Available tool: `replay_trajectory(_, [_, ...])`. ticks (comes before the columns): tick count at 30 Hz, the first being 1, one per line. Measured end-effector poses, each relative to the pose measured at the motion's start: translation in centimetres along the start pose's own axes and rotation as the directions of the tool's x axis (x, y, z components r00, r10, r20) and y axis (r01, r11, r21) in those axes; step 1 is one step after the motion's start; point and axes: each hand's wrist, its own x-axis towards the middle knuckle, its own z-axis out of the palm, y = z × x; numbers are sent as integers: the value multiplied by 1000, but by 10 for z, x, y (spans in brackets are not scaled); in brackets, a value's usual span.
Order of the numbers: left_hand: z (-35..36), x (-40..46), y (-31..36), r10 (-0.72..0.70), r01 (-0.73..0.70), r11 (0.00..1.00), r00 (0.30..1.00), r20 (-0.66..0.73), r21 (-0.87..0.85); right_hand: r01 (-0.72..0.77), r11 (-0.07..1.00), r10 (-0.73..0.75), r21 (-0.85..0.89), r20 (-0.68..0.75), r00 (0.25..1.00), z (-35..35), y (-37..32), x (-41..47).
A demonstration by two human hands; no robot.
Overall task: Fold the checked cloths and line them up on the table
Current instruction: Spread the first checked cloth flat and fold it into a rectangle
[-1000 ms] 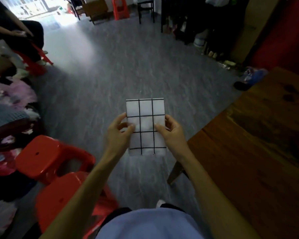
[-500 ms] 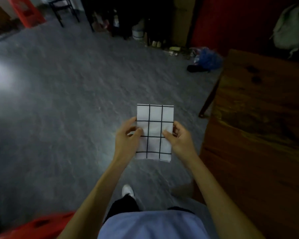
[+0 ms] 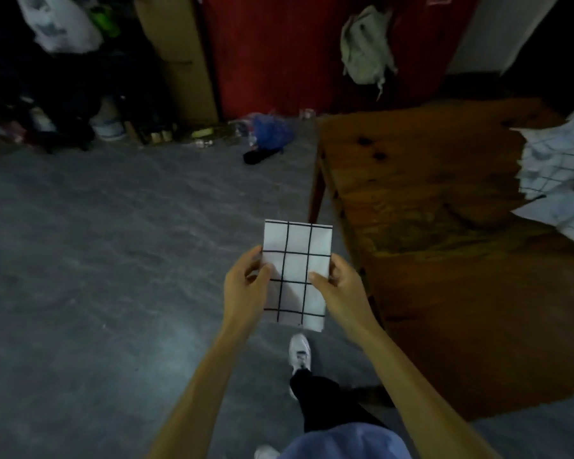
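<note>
One folded checked cloth [image 3: 295, 273] is held in the air over the grey floor [image 3: 113, 260], just left of the wooden table [image 3: 444, 260] and not yet over it. It is pinched at its left edge by the left hand [image 3: 244, 293], thumb on top, and at its right edge by the right hand [image 3: 340, 293], thumb likewise on top; both grips are closed on the cloth. This cloth appears fully folded into a neat rectangle, so the folding of it is judged done and only its placing is left. To the left, the floor offers wide open room. To the right, the table's near-left edge lies close beside the right hand, and a broad bare stretch of tabletop is seen beyond it. At the far right, a rumpled heap of checked cloths [image 3: 557, 173] lies on the table, seemingly unfolded, so more folding is judged to remain. No row of folded cloths is seen on the table.
</note>
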Motion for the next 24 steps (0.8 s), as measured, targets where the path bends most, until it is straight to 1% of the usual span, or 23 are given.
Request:
replay_trajectory(4, [21,71,2,13,-15,1000,995,100,20,8,998,-2,70,-90,996,-7,3,57])
replay_trajectory(8, [44,150,13,40,-55,993,988,146,105,29,984,-3,174,-150,989,-16,-3,131])
replay_trajectory(12, [70,228,34,72,-124,977,958,277,176,55,985,-21,161,-206,978,-33,-22,201])
replay_trajectory(14, [87,266,40,66,-141,966,945,321,217,58,984,-17,169,-236,972,-47,-30,229])
replay_trajectory(16, [107,295,42,56,-156,959,925,377,238,40,980,16,193,-279,960,-61,-33,250])
replay_trajectory(19, [141,326,34,30,-166,954,880,473,249,-12,970,103,241,-370,923,-75,-24,275])
replay_trajectory(21, [161,345,25,-19,-145,950,856,516,277,-56,965,168,257,-439,883,-79,-12,288])
replay_trajectory(24, [188,383,11,-45,-171,933,818,573,316,-103,951,247,292,-515,821,-83,2,314])
